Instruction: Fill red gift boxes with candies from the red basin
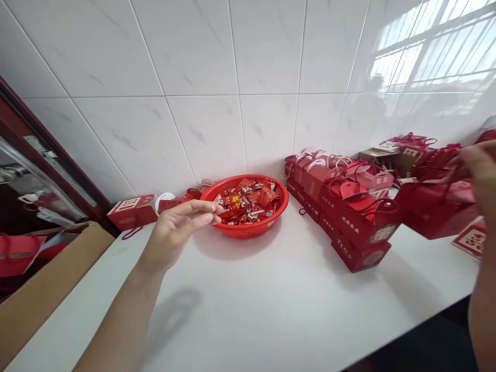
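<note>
My left hand (pixel 182 225) is raised over the table just left of a red plastic basket (pixel 248 233). Its thumb and fingertips are pinched together, and nothing shows between them. Red-wrapped sweets (pixel 248 201) fill the basket. At the right edge my right hand (pixel 478 160), partly cut off and blurred, has its fingers round the handle of a red gift box (pixel 436 209). That box hangs tilted beside a stack of red gift boxes (pixel 360 222) with gold lettering and cord handles.
Against the tiled wall (pixel 201 124) lies a red box (pixel 134 211) on its side. A cardboard carton (pixel 65 279) with red items stands at the left. More red boxes (pixel 411 150) are heaped at the back right, and a flat red-and-cream piece (pixel 470 238) lies on the white table (pixel 248 305).
</note>
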Tool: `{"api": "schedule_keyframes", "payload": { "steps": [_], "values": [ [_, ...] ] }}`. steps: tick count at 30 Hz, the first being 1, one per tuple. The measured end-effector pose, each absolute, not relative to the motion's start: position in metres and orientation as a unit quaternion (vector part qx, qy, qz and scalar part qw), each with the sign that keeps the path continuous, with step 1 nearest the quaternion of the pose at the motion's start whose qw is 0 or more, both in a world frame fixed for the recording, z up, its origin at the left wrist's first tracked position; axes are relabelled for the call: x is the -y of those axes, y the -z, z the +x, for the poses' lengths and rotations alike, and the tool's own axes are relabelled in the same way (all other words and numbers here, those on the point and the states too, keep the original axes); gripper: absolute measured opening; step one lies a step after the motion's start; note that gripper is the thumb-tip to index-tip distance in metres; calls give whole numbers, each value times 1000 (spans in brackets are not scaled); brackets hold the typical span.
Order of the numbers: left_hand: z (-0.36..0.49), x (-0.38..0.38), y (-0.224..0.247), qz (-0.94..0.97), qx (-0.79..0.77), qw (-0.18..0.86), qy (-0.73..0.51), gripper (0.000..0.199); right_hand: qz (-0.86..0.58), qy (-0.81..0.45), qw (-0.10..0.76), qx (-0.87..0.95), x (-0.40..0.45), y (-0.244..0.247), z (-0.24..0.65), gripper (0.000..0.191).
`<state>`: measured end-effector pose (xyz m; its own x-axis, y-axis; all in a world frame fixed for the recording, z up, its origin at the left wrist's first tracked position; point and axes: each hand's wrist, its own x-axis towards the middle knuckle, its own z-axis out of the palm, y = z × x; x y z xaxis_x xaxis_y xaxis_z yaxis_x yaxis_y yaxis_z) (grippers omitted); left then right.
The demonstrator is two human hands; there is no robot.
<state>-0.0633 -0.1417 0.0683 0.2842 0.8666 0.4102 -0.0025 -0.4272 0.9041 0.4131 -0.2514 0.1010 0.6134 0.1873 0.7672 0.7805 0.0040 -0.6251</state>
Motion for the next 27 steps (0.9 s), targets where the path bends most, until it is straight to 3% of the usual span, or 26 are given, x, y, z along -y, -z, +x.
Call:
{"api": "schedule_keyframes", "payload": {
  "steps": [1,3,6,16,27],
  "values": [
    [-63,141,-67,679,-319,430,-502,22,-665,204,621,360,247,-95,412,3],
    [-63,141,-66,685,-315,429,-497,21,-667,101,654,341,237,-79,409,19],
    [-64,141,-66,692,-308,427,-493,20,-652,14,693,308,224,-54,405,25],
    [-66,139,-63,720,-293,424,-464,16,-619,64,738,262,227,-35,427,26],
    [-58,145,-60,770,-263,422,-399,9,-692,0,674,260,207,-3,395,14]
  ]
}}
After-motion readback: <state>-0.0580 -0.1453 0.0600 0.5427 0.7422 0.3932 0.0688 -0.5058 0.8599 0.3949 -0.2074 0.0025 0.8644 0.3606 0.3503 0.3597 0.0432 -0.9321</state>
